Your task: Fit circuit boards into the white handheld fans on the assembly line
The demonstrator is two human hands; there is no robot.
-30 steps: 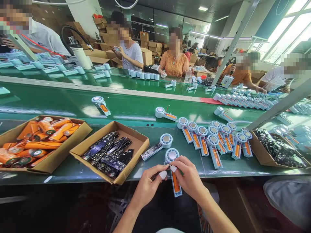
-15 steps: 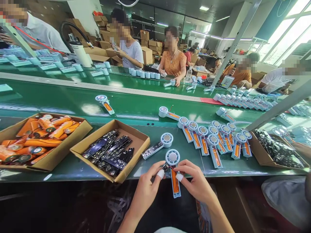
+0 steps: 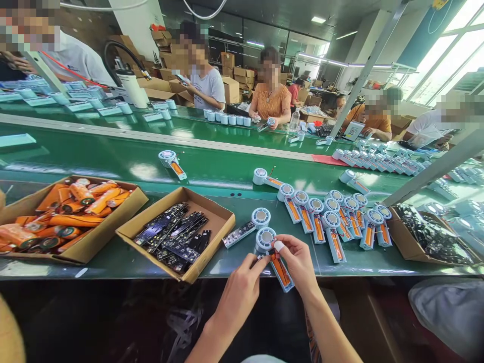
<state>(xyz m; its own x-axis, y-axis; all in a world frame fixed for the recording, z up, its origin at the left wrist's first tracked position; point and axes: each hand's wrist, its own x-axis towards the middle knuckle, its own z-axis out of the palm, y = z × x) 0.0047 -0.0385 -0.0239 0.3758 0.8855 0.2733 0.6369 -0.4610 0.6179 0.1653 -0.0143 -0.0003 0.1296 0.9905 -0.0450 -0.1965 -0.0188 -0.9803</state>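
Observation:
Both my hands hold one light-blue handheld fan body with a round head and an orange battery in its open handle, just above the table's near edge. My left hand pinches at the neck below the round head. My right hand, with a white finger cot on one fingertip, grips the handle from the right. Just beyond lies another fan head with a bare circuit board.
A cardboard box of black circuit boards sits to the left, and a box of orange batteries farther left. A row of several fan bodies lies to the right beside another box of boards. Fan units ride the green belt. People work across it.
The fan body has tilted, its handle swinging right, and my hands have moved up toward the table edge with it. Units on the belt have drifted right.

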